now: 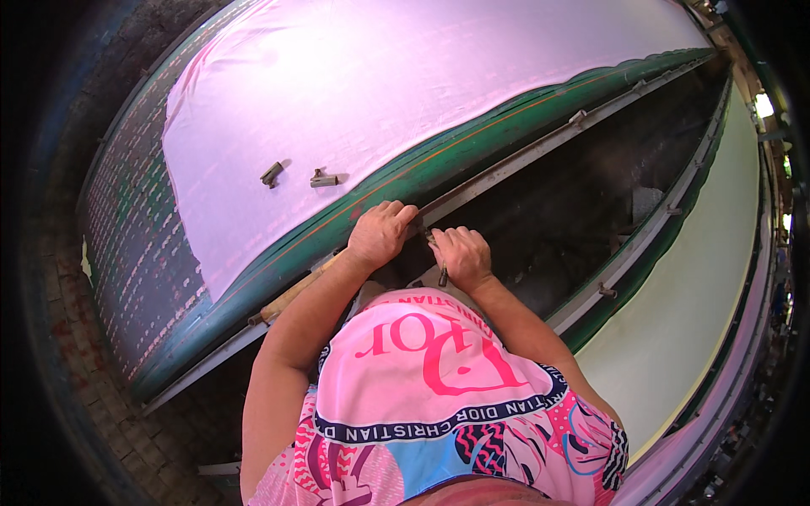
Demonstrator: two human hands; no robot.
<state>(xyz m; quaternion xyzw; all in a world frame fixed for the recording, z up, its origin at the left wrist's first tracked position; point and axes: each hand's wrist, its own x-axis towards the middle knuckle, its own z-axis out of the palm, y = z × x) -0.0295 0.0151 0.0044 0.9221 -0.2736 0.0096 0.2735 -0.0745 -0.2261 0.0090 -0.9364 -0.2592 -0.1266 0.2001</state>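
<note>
My left hand point(384, 234) is closed over the metal rail point(498, 175) that runs along the table's near side, its fingers curled down over the edge. Just to its right, my right hand point(462, 257) grips a small dark metal fitting point(443, 277), which pokes out below the fingers; the rest is hidden in the hand. Beyond my hands, two similar short metal fittings, one point(271, 174) to the left and another point(323, 179) nearer, lie apart on a pale pinkish-white cloth point(380, 101) spread over the long table.
A green table edge point(472, 152) with an orange line borders the cloth. A wooden rod point(299, 293) lies along the rail by my left forearm. Across a dark gap to the right stands another long table with a pale yellowish cover point(683, 295). Small stops point(578, 116) sit on the rail.
</note>
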